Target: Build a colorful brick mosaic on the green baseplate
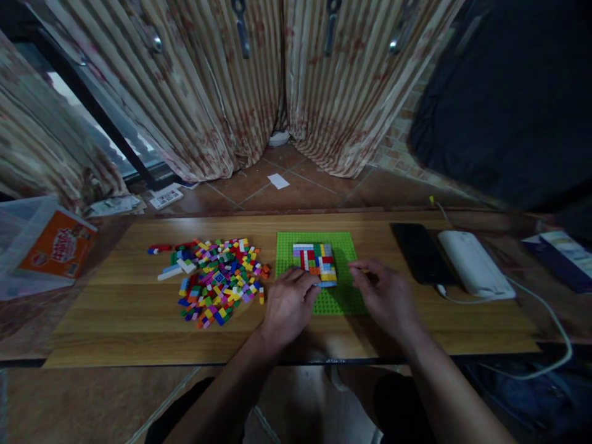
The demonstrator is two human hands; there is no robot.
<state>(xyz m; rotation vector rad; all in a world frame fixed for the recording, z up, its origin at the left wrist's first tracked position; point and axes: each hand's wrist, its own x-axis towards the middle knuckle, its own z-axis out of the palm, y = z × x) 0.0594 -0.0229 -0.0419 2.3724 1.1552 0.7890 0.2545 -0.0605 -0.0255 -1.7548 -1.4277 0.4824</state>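
Note:
A green studded baseplate (pixel 340 302) lies on the wooden table. On it stands a low, roughly square build of toy bricks (pixel 319 259) in red, white, blue, yellow and grey. My left hand (pixel 287 305) is closed at the near left edge of this build, fingers curled against it and hiding that corner. Over the right edge of the baseplate, my right hand (pixel 386 296) is apart from the build. Its thumb and forefinger are pinched together; whatever is between them is too small to make out.
Left of the baseplate spreads a pile of loose toy bricks (pixel 222 280). A black phone (pixel 422 253) and a white power bank (pixel 476 265) with a cable lie to the right. A clear plastic box (pixel 28 246) with an orange label stands at the far left.

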